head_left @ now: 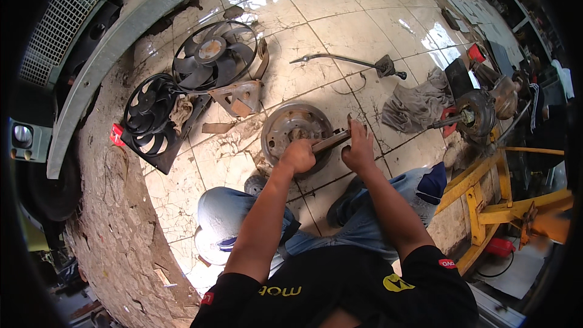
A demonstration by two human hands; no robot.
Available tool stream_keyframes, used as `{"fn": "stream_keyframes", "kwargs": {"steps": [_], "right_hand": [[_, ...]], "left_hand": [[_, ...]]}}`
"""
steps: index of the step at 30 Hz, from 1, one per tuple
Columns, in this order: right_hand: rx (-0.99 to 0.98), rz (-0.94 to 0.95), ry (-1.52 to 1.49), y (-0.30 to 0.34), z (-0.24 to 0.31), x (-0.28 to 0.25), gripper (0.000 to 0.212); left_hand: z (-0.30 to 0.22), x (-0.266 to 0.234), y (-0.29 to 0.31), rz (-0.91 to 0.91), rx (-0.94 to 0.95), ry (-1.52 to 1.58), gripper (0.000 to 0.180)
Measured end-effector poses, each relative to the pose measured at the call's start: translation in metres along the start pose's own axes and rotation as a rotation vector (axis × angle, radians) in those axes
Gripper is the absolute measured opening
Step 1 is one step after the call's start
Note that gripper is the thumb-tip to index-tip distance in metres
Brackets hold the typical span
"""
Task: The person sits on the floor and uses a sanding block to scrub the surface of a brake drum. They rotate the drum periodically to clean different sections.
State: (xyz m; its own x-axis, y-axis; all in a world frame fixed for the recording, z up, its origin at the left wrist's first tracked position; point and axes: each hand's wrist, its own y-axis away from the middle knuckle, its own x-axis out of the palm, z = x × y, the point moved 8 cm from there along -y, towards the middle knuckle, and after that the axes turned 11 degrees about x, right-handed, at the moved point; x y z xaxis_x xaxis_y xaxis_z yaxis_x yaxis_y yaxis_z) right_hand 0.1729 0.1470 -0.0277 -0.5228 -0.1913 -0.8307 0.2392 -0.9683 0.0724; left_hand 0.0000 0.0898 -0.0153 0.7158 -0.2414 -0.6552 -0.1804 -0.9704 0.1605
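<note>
On the tiled floor between my feet lies a round, brown, rusty metal drum (276, 126), like a brake drum. Closed around one end of a narrow, flat metal bar (331, 140), my left hand (297, 157) is over the drum's near side. The bar slants up to the right across the drum; its exact kind does not show. At the bar's far end is my right hand (360, 147), its fingers stretched upward and apart. The right palm or thumb is close to the tip, and whether they touch I cannot tell.
Two black fans (209, 53) (147, 104) lie at the left near a metal bracket (238, 98). A lever with a rod (346, 59) lies ahead. Grey cloth (416, 104), a greasy hub-like part (475, 116) and a yellow steel frame (477, 203) are at right; a vehicle bumper (100, 67) curves along the left.
</note>
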Motion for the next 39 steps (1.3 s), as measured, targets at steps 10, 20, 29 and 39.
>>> {"fn": "stream_keyframes", "kwargs": {"steps": [10, 20, 29, 39], "right_hand": [[-0.013, 0.022, 0.004, 0.010, 0.007, -0.001, 0.084], [-0.258, 0.057, -0.039, 0.028, 0.047, -0.005, 0.081], [-0.369, 0.097, -0.043, 0.034, 0.059, -0.014, 0.077], [-0.327, 0.066, -0.058, 0.027, 0.050, -0.012, 0.071]], "left_hand": [[-0.004, 0.004, 0.003, 0.026, -0.046, 0.026, 0.056], [0.005, 0.000, 0.001, 0.052, -0.085, -0.016, 0.051], [0.002, -0.002, 0.001, 0.026, -0.061, 0.029, 0.044], [0.001, -0.001, 0.004, 0.031, -0.089, 0.002, 0.051]]}}
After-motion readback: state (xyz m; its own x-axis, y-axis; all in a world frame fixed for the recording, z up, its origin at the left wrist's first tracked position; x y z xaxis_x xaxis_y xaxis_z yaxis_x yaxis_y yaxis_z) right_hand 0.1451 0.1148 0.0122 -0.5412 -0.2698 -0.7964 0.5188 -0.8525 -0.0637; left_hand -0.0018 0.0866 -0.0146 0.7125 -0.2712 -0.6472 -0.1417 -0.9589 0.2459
